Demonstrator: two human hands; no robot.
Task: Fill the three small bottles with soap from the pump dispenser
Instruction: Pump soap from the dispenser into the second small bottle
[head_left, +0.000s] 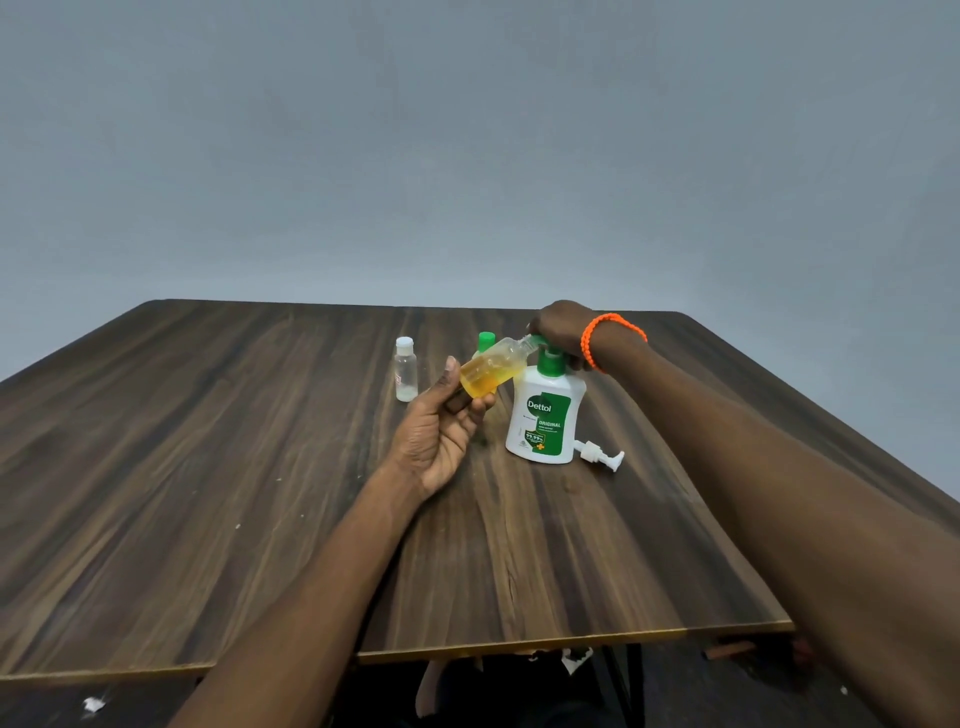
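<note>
Both forearms reached out over the dark wood table (208, 493), the left hand (441, 431) with its fingers (480, 402) closed around a tilted small bottle (493, 369) (partly filled with yellow soap), its mouth up at the nozzle. Its right hand (563, 332), wearing an orange bracelet (602, 338), lay fingers-down over the green pump of the dispenser (545, 415). A capped clear bottle (405, 370) stood left, a green-capped bottle (486, 341) behind, and a loose white pump (600, 454) lay beside the dispenser.

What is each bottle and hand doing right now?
Small bottle: tilted, partly full of yellow soap, mouth at the nozzle.
Left hand: holding that bottle.
Right hand: on the pump.
Dispenser: upright.
White-capped bottle: upright, capped.
Loose white pump: lying down.
</note>
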